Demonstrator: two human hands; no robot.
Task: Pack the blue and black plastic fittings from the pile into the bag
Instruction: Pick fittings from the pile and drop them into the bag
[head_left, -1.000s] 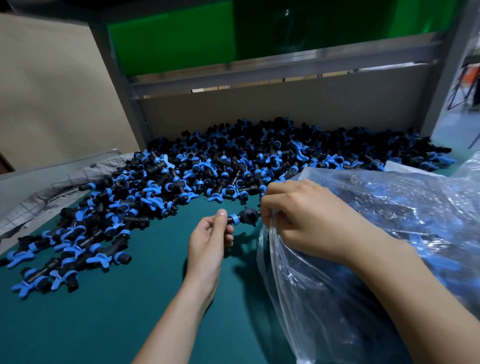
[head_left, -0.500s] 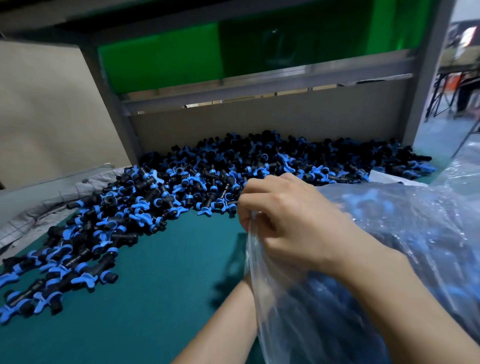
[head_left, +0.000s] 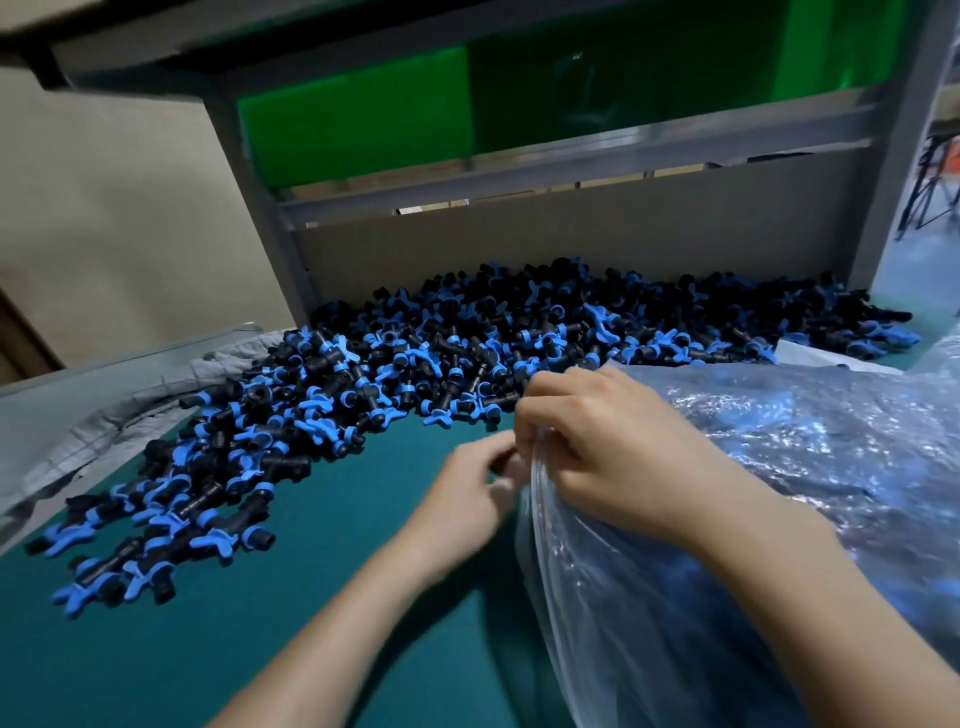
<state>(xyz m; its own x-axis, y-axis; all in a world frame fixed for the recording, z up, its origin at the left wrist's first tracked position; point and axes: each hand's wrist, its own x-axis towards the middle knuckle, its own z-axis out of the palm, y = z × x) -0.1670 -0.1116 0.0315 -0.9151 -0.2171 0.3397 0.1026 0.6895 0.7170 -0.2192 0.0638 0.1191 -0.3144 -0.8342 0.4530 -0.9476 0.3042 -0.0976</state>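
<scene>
the right hand (head_left: 608, 457) has its fingers clamped on the left edge of the bag (head_left: 805, 467). the left hand (head_left: 467, 499) is just beside that edge, blurred; i cannot tell if its fingers hold something. the pile of fittings (head_left: 415, 374) lies behind and left of the bag on the desk (head_left: 234, 649).

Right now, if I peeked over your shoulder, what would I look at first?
A big pile of blue and black fittings sprawls across the back and left of the green table. On the right a clear bag bulges with more blue shapes inside, and the right hand pinches its open edge. The left hand sits just beside that opening, too blurred to tell what it holds.
</scene>
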